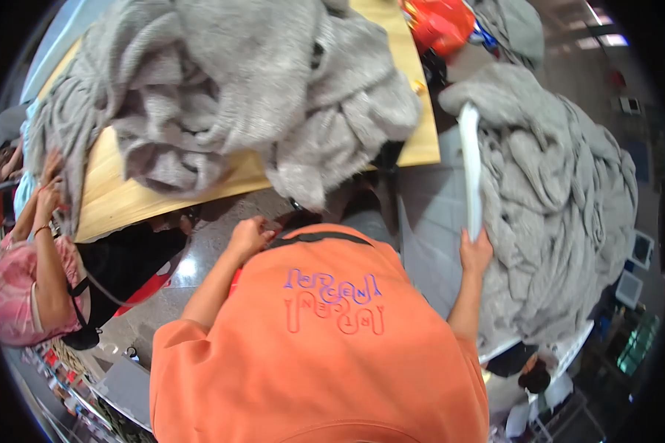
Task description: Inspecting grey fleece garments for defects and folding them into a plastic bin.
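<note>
My right hand point(476, 252) is wrapped round the white rim point(471, 166) of a large bin at my right side. Grey fleecy cloth point(561, 192) fills this bin and bulges over its edge in a tall, crumpled heap. My left hand point(253, 238) hangs near my waist, its fingers curled in, with nothing visible in them. In front of me, more grey cloth point(236, 81) is heaped on a wooden table point(107, 196), and folds of it droop past the near edge.
At the left, another person in a pink patterned top point(33, 288) has both hands at the cloth's edge. A red plastic bag point(440, 26) lies beyond the table's right corner. Further people and equipment stand behind me. The bin's pale side wall point(428, 214) adjoins the table.
</note>
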A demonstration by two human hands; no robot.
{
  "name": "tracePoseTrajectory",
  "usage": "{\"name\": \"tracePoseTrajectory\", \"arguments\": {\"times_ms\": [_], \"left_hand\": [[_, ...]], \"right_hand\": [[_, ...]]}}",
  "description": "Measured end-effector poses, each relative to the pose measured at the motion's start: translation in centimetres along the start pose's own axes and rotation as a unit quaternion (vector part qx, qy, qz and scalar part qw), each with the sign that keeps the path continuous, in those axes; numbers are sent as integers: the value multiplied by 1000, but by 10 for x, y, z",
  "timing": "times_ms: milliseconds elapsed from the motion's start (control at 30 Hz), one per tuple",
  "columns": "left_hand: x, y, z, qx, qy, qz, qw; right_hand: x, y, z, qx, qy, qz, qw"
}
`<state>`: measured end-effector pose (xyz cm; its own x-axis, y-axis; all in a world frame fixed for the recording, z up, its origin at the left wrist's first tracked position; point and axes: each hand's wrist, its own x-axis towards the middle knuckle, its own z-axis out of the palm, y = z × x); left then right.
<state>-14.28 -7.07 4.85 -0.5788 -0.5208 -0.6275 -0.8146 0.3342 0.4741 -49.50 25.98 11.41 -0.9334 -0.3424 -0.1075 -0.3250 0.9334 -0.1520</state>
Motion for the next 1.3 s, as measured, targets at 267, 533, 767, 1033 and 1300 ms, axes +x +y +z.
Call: {"name": "tracePoseTrajectory", "arguments": {"times_ms": [267,533,767,1033,1300], "left_hand": [[-1,80,-122,-2,496,317,808],[58,61,-305,171,659,86,728],[74,41,-400,-46,723,89,684],[-60,-35,-613,91,795,216,560],[95,95,-235,129,155,456,867]], "right_hand": [[-1,10,8,-7,130,-112,985],[10,-21,14,-39,233,-191,953],[42,-185,9,264,54,-386,882],[43,-233,27,345,-70,-359,864],[-41,-268,53,348,-146,-249,892]]}}
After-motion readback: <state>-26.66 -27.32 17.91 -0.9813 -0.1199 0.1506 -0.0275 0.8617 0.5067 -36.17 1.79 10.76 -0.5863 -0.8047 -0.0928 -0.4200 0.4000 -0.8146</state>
